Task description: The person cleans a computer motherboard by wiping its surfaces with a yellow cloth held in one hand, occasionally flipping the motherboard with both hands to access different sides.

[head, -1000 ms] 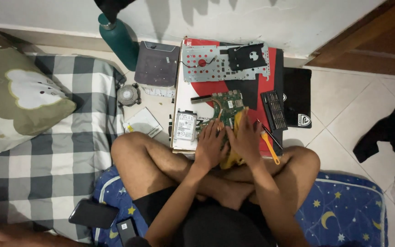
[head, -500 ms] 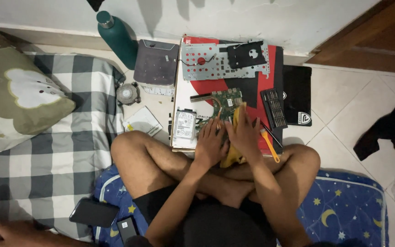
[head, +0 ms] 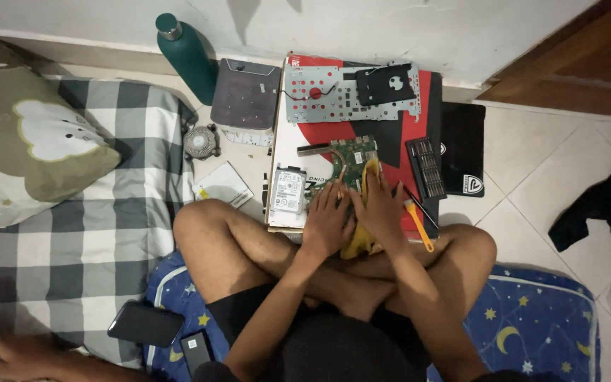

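A green circuit board (head: pixel 348 154) lies on a red and white box lid (head: pixel 288 152) in front of my crossed legs. My left hand (head: pixel 327 221) rests on the board's near left edge with fingers spread, holding it down. My right hand (head: pixel 382 211) presses a yellow cloth (head: pixel 370 171) against the right side of the board; the cloth's tail (head: pixel 357 244) hangs down between my hands. The board's near part is hidden under both hands.
A hard drive (head: pixel 289 191), perforated metal plate (head: pixel 334 95), bit set (head: pixel 426 166) and orange-handled tool (head: pixel 419 225) lie around the board. A green bottle (head: pixel 185 53), grey box (head: pixel 245 95), fan (head: pixel 201 141), pillow (head: pixel 30 148) and phone (head: pixel 146 324) lie left. Another hand (head: pixel 15 354) shows bottom left.
Both hands stay on the circuit board; the right hand with the yellow cloth shifts only slightly. The view has tilted a little.
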